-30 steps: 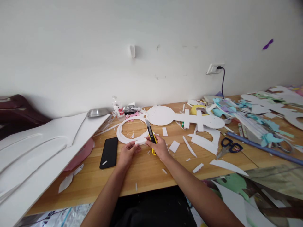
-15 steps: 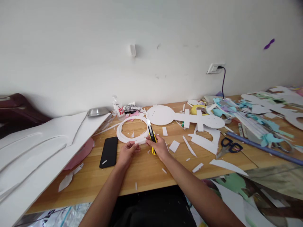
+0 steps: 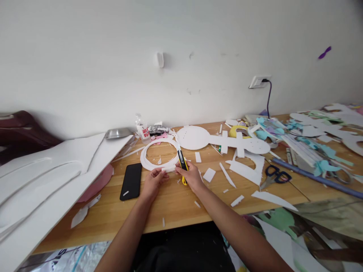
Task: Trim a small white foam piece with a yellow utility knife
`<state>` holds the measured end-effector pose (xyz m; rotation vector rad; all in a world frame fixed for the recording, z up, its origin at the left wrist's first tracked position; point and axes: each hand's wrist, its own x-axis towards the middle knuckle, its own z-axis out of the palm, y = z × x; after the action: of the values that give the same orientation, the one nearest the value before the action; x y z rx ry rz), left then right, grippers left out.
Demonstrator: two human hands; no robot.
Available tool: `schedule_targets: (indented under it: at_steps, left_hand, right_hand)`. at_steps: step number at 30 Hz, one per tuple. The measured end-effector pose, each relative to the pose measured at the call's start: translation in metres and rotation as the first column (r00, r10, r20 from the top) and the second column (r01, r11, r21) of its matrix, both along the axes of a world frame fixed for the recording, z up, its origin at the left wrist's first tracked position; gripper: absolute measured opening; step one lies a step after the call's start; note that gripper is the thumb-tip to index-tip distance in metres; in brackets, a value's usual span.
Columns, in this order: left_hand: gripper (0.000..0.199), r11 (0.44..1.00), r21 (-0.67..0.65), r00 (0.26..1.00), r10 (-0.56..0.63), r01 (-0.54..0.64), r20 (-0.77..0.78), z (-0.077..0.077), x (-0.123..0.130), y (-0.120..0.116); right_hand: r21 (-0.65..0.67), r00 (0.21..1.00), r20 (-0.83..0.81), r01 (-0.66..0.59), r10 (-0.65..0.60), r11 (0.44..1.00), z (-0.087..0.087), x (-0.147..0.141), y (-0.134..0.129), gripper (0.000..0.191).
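Observation:
My left hand [image 3: 154, 181] pinches one end of a small white strip [image 3: 169, 169] just in front of a white ring [image 3: 144, 156] lying on the wooden table. Closed around a yellow and black utility knife [image 3: 182, 160], my right hand [image 3: 190, 174] also touches the strip's other end with its fingertips. The knife's blade points away from me, over the ring's right side. Beyond the ring, to the right, lies a white cut-out [image 3: 193, 137] with a round end and crossbars.
A black phone [image 3: 131, 181] lies left of my hands. Dark-handled scissors [image 3: 276, 175] and white scraps [image 3: 209, 175] lie to the right. A large white board [image 3: 51, 170] covers the left side. A plastic bottle [image 3: 142, 130] and metal dish [image 3: 117, 133] stand near the wall.

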<state>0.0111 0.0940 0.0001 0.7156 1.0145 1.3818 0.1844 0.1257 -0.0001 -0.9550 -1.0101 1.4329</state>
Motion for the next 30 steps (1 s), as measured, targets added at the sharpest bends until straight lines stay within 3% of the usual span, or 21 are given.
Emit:
schedule_targets:
  at_steps: [10, 18, 30]
  left_hand:
    - [0.041, 1.000, 0.001, 1.000, 0.003, -0.003, 0.019, 0.0002, -0.0023, -0.0006]
    - [0.042, 0.999, -0.003, 0.999, -0.032, 0.032, -0.012, 0.0014, 0.0006, -0.0020]
    - [0.042, 1.000, -0.015, 1.000, 0.019, -0.018, 0.012, 0.0022, -0.0006, -0.0014]
  right_hand:
    - [0.013, 1.000, -0.006, -0.006, 0.007, 1.000, 0.0023, -0.0006, 0.0011, 0.041]
    - [0.041, 0.995, 0.099, -0.032, 0.028, 0.999, -0.0022, 0.0025, -0.0003, 0.041]
    - [0.024, 0.999, 0.025, -0.032, 0.031, 0.999, -0.0040, -0.0003, 0.0015, 0.039]
